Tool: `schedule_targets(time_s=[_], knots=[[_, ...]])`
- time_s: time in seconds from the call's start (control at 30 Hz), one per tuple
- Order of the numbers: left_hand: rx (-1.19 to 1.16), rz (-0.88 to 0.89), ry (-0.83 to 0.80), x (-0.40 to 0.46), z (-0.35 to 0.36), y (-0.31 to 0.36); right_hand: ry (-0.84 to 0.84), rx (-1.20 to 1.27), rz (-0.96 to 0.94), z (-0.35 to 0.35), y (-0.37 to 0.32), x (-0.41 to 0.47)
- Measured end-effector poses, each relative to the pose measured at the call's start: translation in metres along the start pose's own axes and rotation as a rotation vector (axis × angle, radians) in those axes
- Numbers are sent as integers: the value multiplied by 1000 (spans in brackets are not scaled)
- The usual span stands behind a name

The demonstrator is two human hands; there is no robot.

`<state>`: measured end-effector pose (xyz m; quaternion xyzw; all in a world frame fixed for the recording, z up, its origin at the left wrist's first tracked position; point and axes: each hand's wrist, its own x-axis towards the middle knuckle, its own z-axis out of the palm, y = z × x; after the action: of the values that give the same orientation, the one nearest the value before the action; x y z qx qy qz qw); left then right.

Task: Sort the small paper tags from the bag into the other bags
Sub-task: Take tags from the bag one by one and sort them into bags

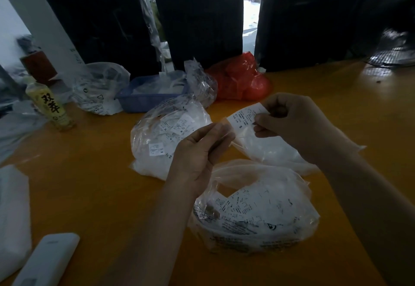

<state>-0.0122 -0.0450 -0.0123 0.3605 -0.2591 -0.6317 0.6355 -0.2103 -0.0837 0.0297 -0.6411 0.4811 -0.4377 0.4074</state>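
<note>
A person's left hand (202,148) and right hand (289,121) pinch opposite ends of a small paper tag (244,117) marked S, held above an orange table (101,184). Just below the tag lies a nearly flat clear bag (269,150); a fuller bag of tags (166,137) sits to the left and a printed bag (258,213) nearest the viewer. The likely slip is a misread size landing the tag in the wrong bag, or thin paper tearing if both hands pull. Bags crowd the table's centre, with a blue tray (143,99), a red bag (242,79) and a bottle (50,106) farther back; open tabletop shows at right and front left
</note>
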Motion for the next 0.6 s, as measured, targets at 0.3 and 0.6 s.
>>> schedule_targets(time_s=[0.3,0.6], knots=[[138,58,23,-2,2,-5,-99,-74,-52,8,5,-2],[71,7,65,-2,3,-6,-62,-254,-243,21,11,-6]])
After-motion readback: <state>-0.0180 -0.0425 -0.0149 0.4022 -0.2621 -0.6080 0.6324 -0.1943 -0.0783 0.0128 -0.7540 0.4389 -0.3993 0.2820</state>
